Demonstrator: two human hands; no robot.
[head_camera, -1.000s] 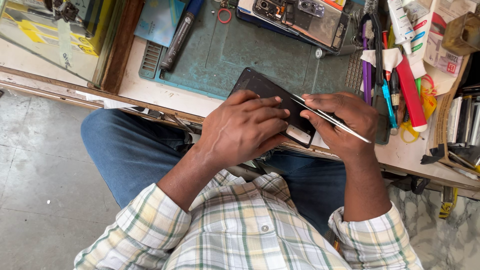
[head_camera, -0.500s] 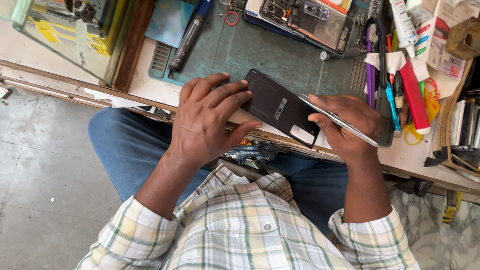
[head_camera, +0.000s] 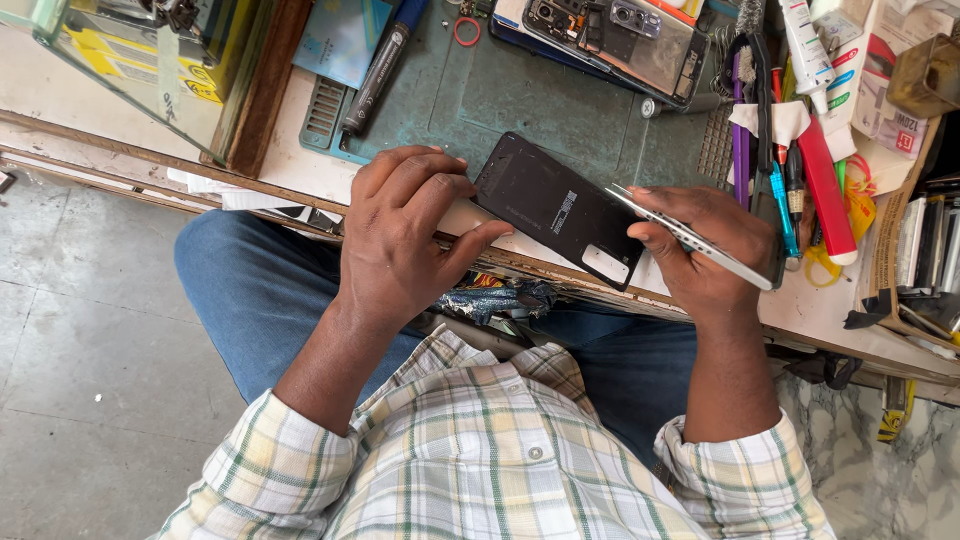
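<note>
The person sits at a counter and looks down at both hands. The left hand lies at the near edge of the counter with the fingers spread a little and bent. Its thumb presses against the near left edge of a black phone back cover, and its fingers rest on the counter just beside the cover's left corner. The cover lies tilted, with one corner on the green work mat and the other end over the front edge of the counter, between the two hands. A small white sticker sits near its lower right corner.

The right hand is closed around thin metal tweezers. The tweezers lie across the fingers, and their tip points to the left, at the upper right edge of the cover. It is not clear if the tip touches the cover.

Farther back on the mat lies an opened phone with its inner parts visible, a black marker and a small red ring. To the right stand several tools, among them a red-handled tool. A glass case is at the left end of the counter. The person wears a checked shirt and blue jeans.
</note>
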